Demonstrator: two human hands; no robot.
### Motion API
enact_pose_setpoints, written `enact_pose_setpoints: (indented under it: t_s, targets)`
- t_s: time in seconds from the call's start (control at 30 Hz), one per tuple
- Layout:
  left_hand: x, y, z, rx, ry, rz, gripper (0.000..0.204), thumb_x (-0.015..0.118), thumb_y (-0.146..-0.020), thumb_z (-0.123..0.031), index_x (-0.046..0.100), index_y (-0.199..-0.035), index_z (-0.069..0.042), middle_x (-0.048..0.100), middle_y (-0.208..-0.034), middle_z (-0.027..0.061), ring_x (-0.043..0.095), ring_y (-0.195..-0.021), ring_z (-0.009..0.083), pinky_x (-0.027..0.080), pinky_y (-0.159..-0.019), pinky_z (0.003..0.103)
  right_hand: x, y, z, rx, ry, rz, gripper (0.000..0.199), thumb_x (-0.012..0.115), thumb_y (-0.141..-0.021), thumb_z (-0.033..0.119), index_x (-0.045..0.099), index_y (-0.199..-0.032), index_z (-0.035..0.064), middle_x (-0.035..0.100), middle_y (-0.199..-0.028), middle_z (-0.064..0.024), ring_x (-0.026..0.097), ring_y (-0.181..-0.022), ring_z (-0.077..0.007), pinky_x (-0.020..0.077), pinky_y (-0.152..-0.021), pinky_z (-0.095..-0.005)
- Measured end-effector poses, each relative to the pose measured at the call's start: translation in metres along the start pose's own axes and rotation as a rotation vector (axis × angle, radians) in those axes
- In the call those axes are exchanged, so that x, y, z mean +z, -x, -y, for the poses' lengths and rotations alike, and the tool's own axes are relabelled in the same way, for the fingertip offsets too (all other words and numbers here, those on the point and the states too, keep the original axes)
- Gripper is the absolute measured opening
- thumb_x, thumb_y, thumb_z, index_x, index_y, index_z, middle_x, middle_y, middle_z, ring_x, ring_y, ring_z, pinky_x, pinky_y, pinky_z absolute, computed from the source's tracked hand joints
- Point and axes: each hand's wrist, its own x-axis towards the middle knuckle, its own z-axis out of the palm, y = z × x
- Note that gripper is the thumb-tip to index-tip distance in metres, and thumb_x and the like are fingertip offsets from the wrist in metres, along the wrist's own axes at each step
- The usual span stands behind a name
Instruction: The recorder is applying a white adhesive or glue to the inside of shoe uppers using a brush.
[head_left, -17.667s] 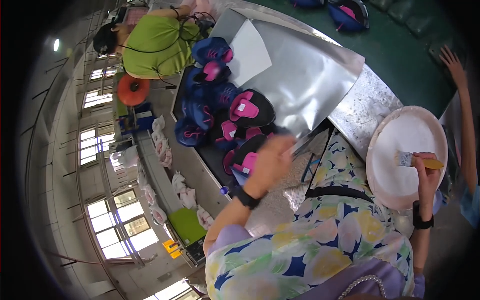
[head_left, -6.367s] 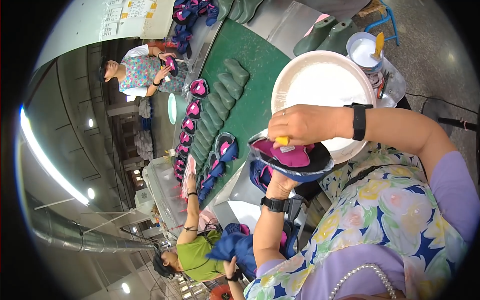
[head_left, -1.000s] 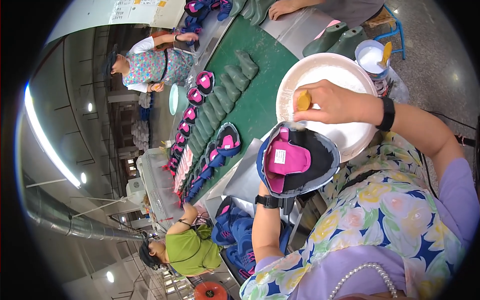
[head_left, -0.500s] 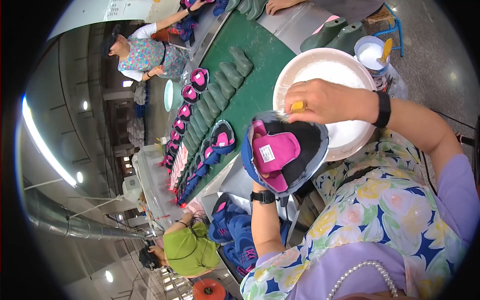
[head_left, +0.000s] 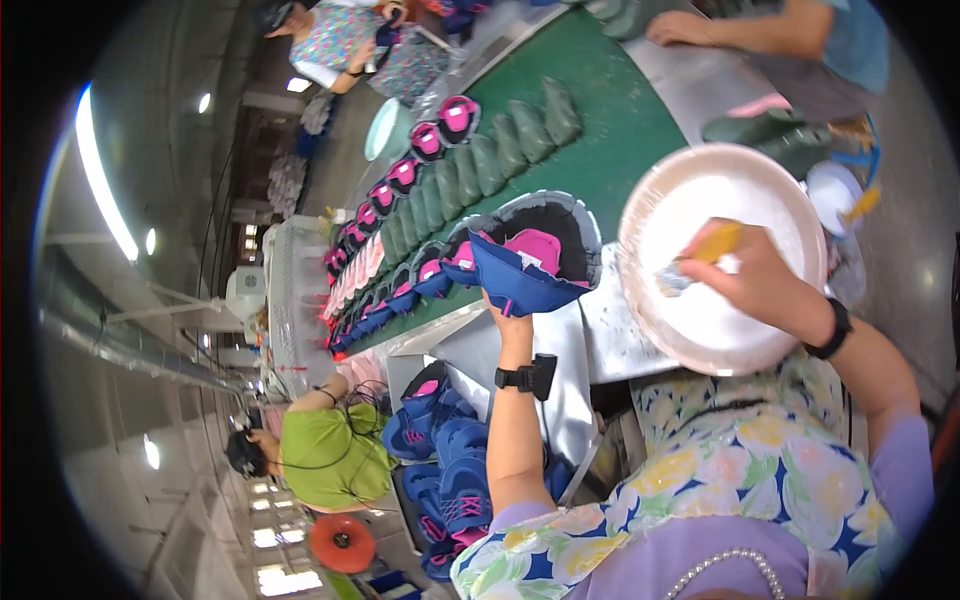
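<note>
My left hand (head_left: pixel 513 326) holds up a blue shoe upper (head_left: pixel 525 283) from below, its fingers mostly hidden beneath it. The upper's pink and black inside and grey lower edge face up. In my right hand (head_left: pixel 750 283) is a brush, its yellow handle (head_left: pixel 718 242) gripped between the fingers. The brush's pale bristles (head_left: pixel 672 282) are over or in the white liquid of a wide pale pink basin (head_left: pixel 645 325); whether they touch it I cannot tell.
Rows of grey-green shoe lasts (head_left: pixel 470 172) and blue-pink uppers (head_left: pixel 403 172) line the green table (head_left: pixel 625 85). More blue uppers (head_left: pixel 460 470) fill a container by my left forearm. A white tub (head_left: pixel 833 190) stands beyond the basin. Other people work at left and far right.
The brush in my right hand has left the upper's edge and moved down over the basin. My left hand has moved the upper leftward, away from the basin, and tilted it.
</note>
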Motion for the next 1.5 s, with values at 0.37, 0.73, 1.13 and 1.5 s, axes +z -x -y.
enact_pose_setpoints:
  t_s: [0.37,0.73,1.13,1.5]
  targets:
    - [-0.020,-0.107,0.094,-0.444,0.201,-0.065,0.066,0.043,-0.093,0.008,0.024,-0.150,-0.021,0.056,-0.124,0.0161,0.065,-0.097,0.0279,0.057,-0.083,0.041,-0.044,0.022,-0.058,0.493,-0.015,-0.055,0.010,0.065,-0.091,0.005,0.062,-0.099,0.0002,0.064,-0.096,-0.0060,0.061,-0.087,-0.0116,0.0491,-0.077,-0.0248]
    - [-0.236,-0.003,-0.018,-0.494,-1.627,0.015,0.107,0.085,-0.064,-0.052,0.034,-0.153,-0.021,0.034,-0.152,0.0271,0.034,-0.139,0.0461,0.032,-0.108,0.061,-0.054,0.000,-0.068,0.472,0.125,0.155,0.013,0.061,-0.098,0.014,0.060,-0.102,0.0015,0.062,-0.097,-0.0033,0.056,-0.084,-0.0078,0.0437,-0.077,-0.0211]
    - [-0.239,0.078,-0.096,-0.177,-1.135,-0.009,0.087,0.077,-0.066,-0.006,0.042,-0.146,-0.009,0.065,-0.116,0.0274,0.063,-0.114,0.0375,0.050,-0.097,0.045,-0.048,0.050,-0.062,0.390,-0.072,0.092,0.008,0.064,-0.095,0.008,0.058,-0.097,0.0032,0.061,-0.091,-0.0031,0.058,-0.083,-0.0083,0.0464,-0.076,-0.0227]
    - [-0.164,0.097,0.012,-0.829,0.097,-0.203,0.068,0.072,-0.086,-0.004,0.040,-0.146,-0.006,0.057,-0.132,0.0207,0.059,-0.119,0.0325,0.047,-0.105,0.043,-0.021,0.040,-0.028,0.374,0.028,0.104,0.011,0.067,-0.093,0.012,0.061,-0.094,0.0029,0.063,-0.082,-0.0001,0.057,-0.073,-0.0052,0.0444,-0.065,-0.0200]
